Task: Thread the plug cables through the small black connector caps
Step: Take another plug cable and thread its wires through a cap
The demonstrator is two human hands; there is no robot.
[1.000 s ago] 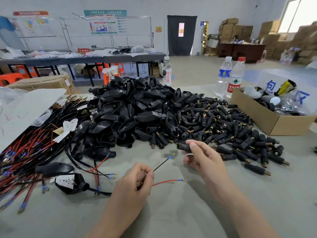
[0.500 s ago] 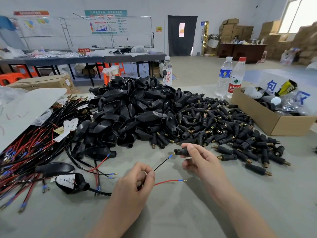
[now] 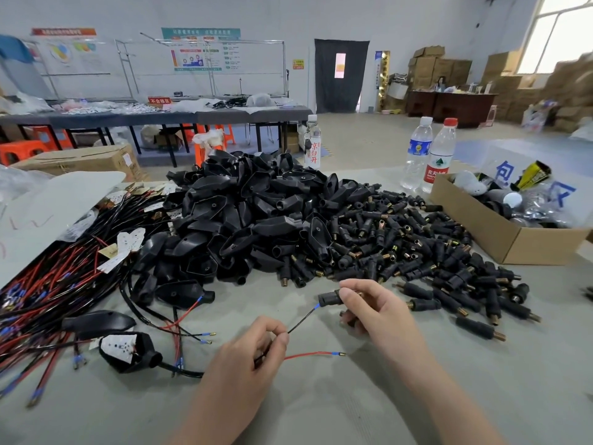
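- The small black cap (image 3: pixel 330 297) was up off the worktop (image 3: pixel 321 406), pinched in the grip of the right hand (image 3: pixel 382 316), with its open end facing 8 o'clock. A second earlier that hand was only reaching the near edge of the heap, with no cap clearly in it.
- The blue tip (image 3: pixel 317 306) of the black wire (image 3: pixel 301 321) sat right at the cap's mouth, where before it had pointed into free air. Threading looked to be just starting; whether the tip was already inside could not be told.
- The left hand (image 3: pixel 244 364) kept its grip clenched on both wires, in much the same spot as before.
- The red wire (image 3: pixel 308 354) stuck out toward 3 o'clock, bare of any cap, so it probably came next.
- The heap of caps (image 3: pixel 417 252) lay at 1 o'clock beyond the right hand, and the plug shells (image 3: pixel 244 220) at 11 o'clock.
- The cable bundle (image 3: pixel 48 290) lay at 9 o'clock and the cardboard box (image 3: pixel 500 239) at 2 o'clock.
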